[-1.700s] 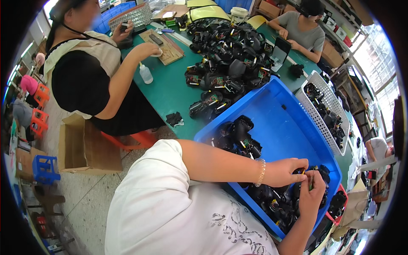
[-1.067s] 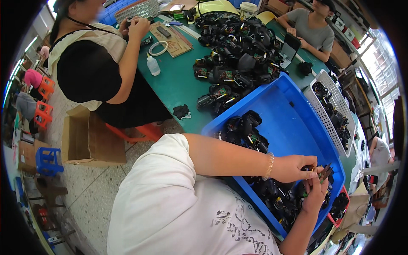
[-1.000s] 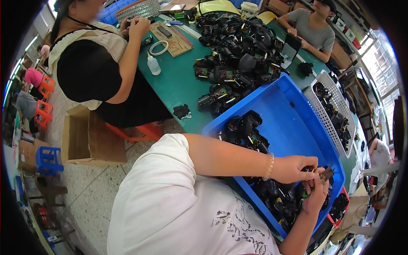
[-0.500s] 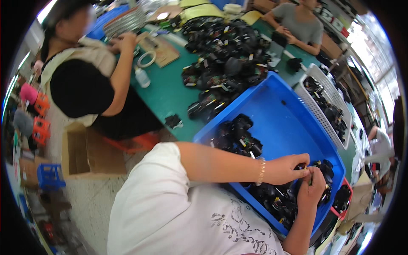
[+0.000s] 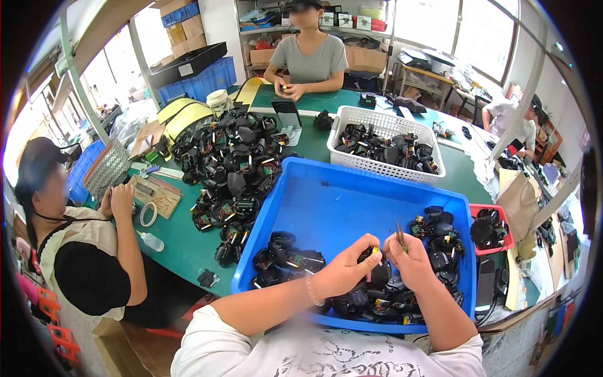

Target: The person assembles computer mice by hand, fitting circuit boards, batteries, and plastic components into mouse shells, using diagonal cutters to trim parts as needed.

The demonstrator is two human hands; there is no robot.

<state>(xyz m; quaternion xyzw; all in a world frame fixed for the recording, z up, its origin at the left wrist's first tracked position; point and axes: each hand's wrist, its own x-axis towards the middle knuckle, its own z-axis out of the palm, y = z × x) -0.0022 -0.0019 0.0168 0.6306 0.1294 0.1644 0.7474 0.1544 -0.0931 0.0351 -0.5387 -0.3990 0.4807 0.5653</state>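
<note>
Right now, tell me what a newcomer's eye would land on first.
Probably the big blue tray, front and centre. Over it, the left hand holds a dark piece, the right hand a pointed tool. Beyond its left side, black parts are heaped on the green table.

Bright daylight burns out the windows (image 5: 428, 24), and fisheye distortion bends the black-rimmed edges.

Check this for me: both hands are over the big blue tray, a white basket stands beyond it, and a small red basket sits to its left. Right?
Not quite: the head view shows the small red basket to the right of the big blue tray. The left hand, right hand and white basket are as you say.
</note>
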